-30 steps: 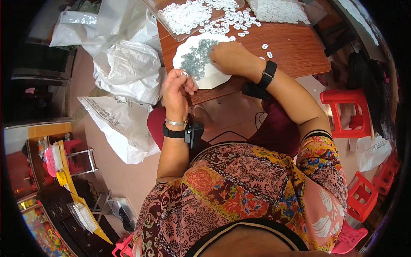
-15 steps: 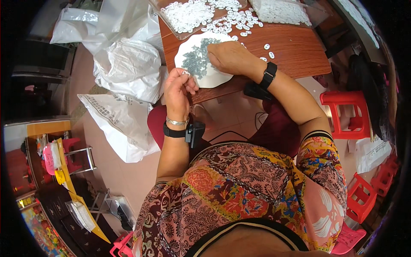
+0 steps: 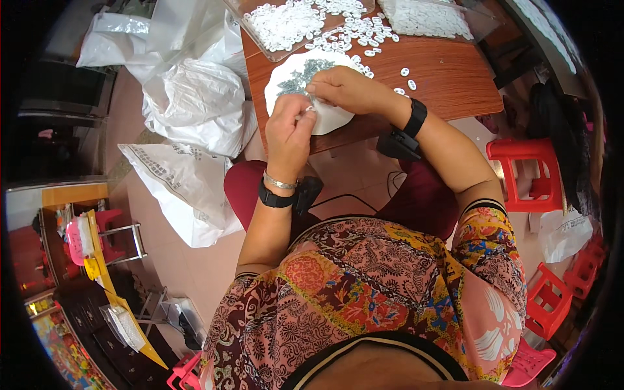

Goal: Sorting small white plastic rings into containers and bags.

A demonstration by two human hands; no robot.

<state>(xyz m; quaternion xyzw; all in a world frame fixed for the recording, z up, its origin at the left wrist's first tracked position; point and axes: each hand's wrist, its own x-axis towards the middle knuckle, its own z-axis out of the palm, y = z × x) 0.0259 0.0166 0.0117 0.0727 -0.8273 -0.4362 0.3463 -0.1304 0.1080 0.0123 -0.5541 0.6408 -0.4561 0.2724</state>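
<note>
My left hand (image 3: 290,129) is closed in a pinch at the near side of a white plate (image 3: 333,119). A small white plastic piece (image 3: 311,108) shows at its fingertips. My right hand (image 3: 343,88) is also closed and comes down against that piece from the right, over the plate. Whatever its fingers pinch is too small or hidden to make out. On the plate lies a heap of tiny grey metal-looking parts (image 3: 300,78), partly covered by my hands.
Loose white oval pieces with holes (image 3: 364,29) are scattered on the brown wooden table (image 3: 448,71). Clear trays of white pieces (image 3: 283,27) stand at its far side. White sacks (image 3: 195,104) crowd the left. A red stool (image 3: 526,172) stands right.
My left hand has moved up and right over the plate. The right hand has shifted slightly left and nearer, and the two hands now meet at the white piece.
</note>
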